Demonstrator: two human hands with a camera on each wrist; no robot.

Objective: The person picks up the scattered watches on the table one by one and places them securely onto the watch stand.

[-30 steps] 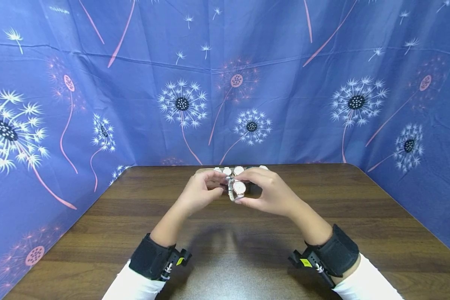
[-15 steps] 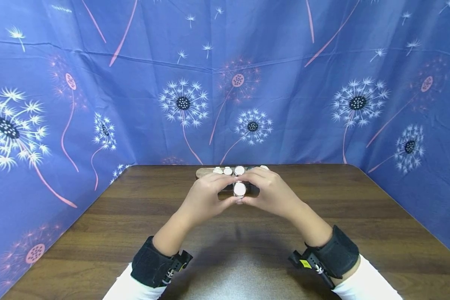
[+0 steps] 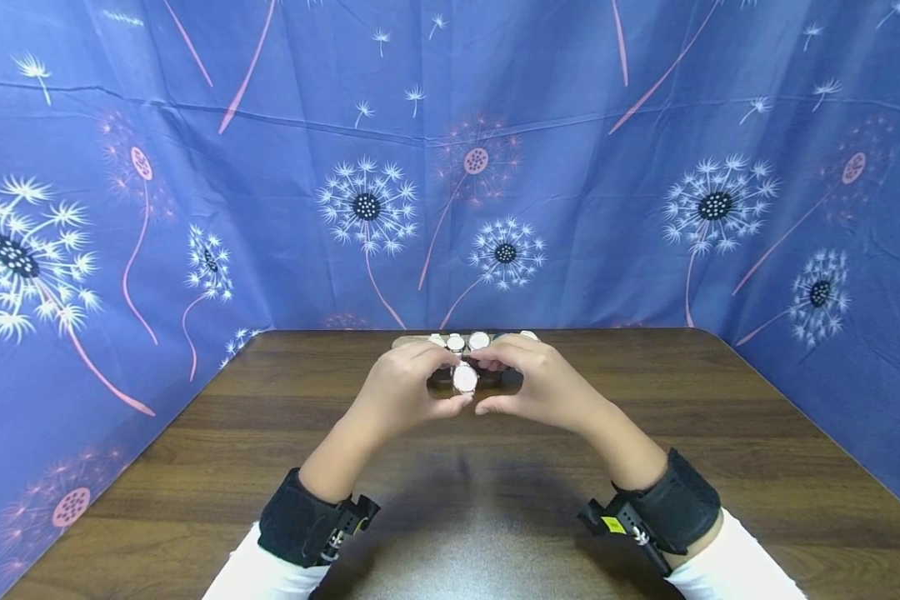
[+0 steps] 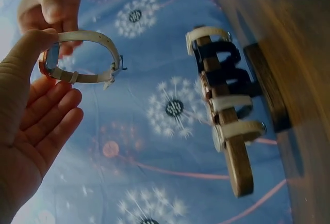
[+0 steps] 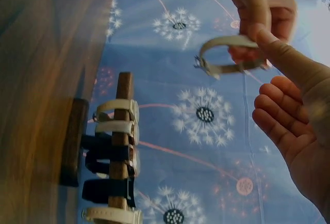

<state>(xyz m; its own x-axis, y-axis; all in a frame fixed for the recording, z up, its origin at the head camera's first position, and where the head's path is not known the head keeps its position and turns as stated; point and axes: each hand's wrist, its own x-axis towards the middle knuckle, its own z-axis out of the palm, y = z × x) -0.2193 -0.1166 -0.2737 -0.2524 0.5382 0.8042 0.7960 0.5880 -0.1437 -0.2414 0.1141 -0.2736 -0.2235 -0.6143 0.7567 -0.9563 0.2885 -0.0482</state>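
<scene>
The white-strapped watch (image 3: 465,378) hangs in the air between both hands, just above the wooden table (image 3: 195,467) and in front of the watch stand (image 4: 229,126). The left hand (image 3: 405,387) pinches it at the face between thumb and fingertips (the other fingers lie straight and loose). The right hand (image 3: 540,383) pinches the strap from the other side. Several more watches sit buckled around the stand's wooden bar, against the blue dandelion cloth (image 3: 607,192).
</scene>
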